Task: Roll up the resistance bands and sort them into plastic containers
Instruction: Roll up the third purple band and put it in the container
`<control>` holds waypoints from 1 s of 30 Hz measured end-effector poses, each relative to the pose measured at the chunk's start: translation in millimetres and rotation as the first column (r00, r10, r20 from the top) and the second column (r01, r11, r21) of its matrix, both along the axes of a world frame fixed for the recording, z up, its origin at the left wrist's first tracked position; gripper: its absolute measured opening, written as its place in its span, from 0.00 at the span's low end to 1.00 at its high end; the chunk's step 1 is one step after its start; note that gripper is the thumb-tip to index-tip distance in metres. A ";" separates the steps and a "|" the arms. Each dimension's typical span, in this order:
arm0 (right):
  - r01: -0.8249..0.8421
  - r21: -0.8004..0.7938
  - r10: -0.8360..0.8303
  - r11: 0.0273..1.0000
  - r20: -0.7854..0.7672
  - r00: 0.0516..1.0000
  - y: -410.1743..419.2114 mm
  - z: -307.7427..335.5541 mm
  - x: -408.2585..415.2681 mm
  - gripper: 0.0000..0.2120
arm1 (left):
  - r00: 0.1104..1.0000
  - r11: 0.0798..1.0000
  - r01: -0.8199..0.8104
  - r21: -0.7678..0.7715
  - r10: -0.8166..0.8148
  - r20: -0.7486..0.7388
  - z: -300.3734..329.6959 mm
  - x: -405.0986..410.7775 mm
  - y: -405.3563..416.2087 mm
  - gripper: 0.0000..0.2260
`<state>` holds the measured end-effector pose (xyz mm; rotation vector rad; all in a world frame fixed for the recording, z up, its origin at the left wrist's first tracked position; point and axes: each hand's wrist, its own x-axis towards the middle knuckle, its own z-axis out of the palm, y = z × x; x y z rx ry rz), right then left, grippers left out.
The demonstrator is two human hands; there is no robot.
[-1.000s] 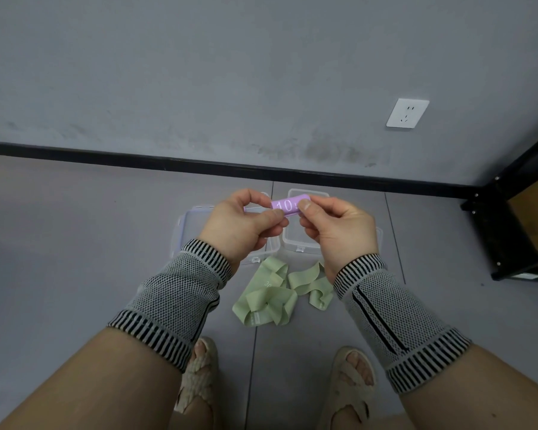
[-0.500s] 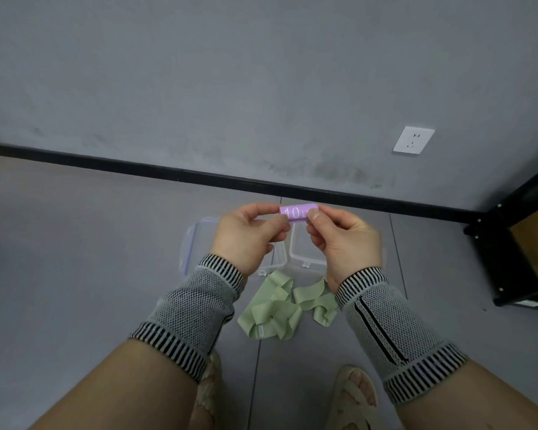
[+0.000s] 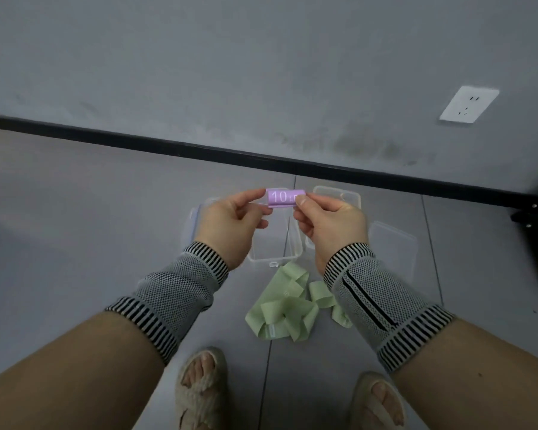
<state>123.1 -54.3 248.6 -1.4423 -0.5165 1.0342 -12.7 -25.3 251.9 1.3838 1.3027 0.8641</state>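
a rolled purple resistance band (image 3: pixel 282 198), printed with "10" and small letters, is held up in front of the person, above the floor and over the clear plastic containers. the left hand (image 3: pixel 230 225) pinches its left end between thumb and forefinger, the other fingers curled under; the right hand (image 3: pixel 329 223) pinches the right end the same way, its thumb lying across the edge of the print. both wrists wear grey knitted sleeves with black and white striped cuffs. on the grey floor (image 3: pixel 75 218) below the hands sits an open clear container (image 3: pixel 277 243), with a second clear container (image 3: pixel 339 195) behind the right hand and a clear lid (image 3: pixel 394 246) lying just to the right. nearer the feet, loose pale green bands (image 3: pixel 284 308) lie in a crumpled heap on the floor, just in front of the containers. a white wall socket (image 3: pixel 469 104) sits on the grey wall.
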 end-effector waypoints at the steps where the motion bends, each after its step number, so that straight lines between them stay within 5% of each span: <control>1: -0.004 -0.022 0.004 1.000 0.000 1.000 7.8 -13.5 1.3 0.04 | 0.999 1.000 -0.004 0.007 0.004 -0.032 -15.6 -1.4 8.2 0.13; 6: -0.015 -0.140 0.018 0.990 0.018 1.000 61.7 -97.3 21.5 0.03 | 0.939 0.997 -0.007 0.082 0.035 -0.342 -110.3 -4.2 66.6 0.13; 13: -0.012 -0.293 0.012 0.956 -0.002 1.000 128.5 -221.5 31.3 0.03 | 0.683 0.976 0.215 0.026 -0.131 -0.718 -239.3 -7.7 123.9 0.22; 21: -0.081 -0.414 0.107 0.907 0.040 0.993 186.6 -297.0 22.7 0.07 | 0.481 0.937 0.349 -0.026 -0.203 -0.853 -296.1 -10.0 163.2 0.30; 30: -0.147 -0.480 0.258 0.865 0.174 0.950 223.0 -347.4 2.2 0.02 | 0.468 0.914 0.405 0.009 -0.199 -0.861 -332.2 -17.1 184.3 0.34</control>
